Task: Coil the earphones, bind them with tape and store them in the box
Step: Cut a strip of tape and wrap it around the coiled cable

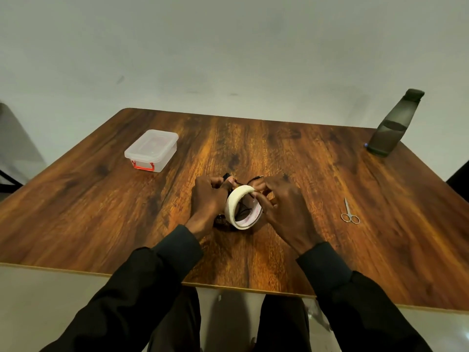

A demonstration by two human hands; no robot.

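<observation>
Head view puts the earphones [229, 178] in my left hand [209, 199]: a dark bunch of cable gripped under curled fingers, one loop showing past my fingertips and a plug end poking toward my right hand [285, 212]; more black cable shows through the hole of the tape roll [238, 195], which stands on edge between my hands and touches both; my right thumb and fingers pinch its upper rim, I judge to pick at the free end, though I cannot make out a lifted strip; the bundle seems to run away from me along my left palm, so a strip pulled off the roll would have to cross it sideways, right to left; that is the relation I must keep. Beyond and well to the left of my left hand sits the box [152, 148], lid on, red latch facing me; my left hand is the nearer one for it. Right of my right hand, well apart, the scissors [350, 215] lie flat, tips pointing away; a dark bottle [393, 125] stands at the far right corner. Bare table [253, 138] lies open on every side of my grip; its near edge runs under my sleeves.
</observation>
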